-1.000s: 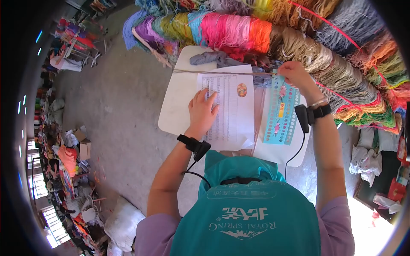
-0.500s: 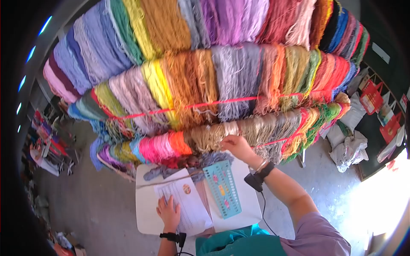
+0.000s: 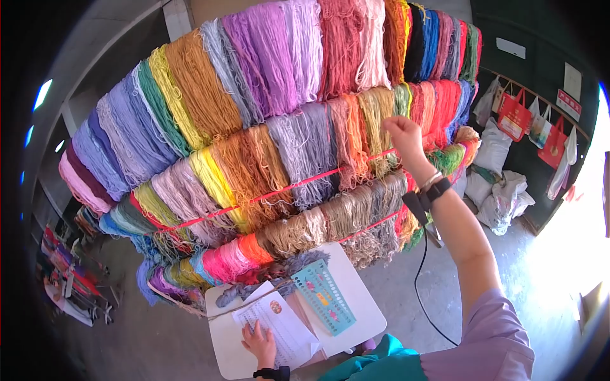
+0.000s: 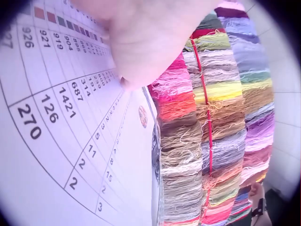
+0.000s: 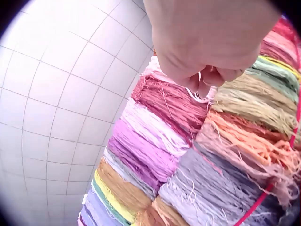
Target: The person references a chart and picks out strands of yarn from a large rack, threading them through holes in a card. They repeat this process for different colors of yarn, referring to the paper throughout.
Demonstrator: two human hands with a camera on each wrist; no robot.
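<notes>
Thread pick under way, nothing pulled free yet.
The right hand (image 3: pixel 400 130) pinched pale strands in the wall of coloured yarn skeins (image 3: pixel 279 146); the left hand (image 3: pixel 260 343) lay flat on the printed number chart (image 3: pixel 286 327), beside the turquoise perforated thread card (image 3: pixel 324 295).

Red bags (image 3: pixel 516 116) hang at the upper right; white sacks (image 3: pixel 502 181) sit below them on the floor, and a teal card (image 3: pixel 323 296) lies on the bench (image 3: pixel 367 314).

Bright daylight, blown-out glare at right, fisheye bending and dark vignette, wrist views blurred close-up
</notes>
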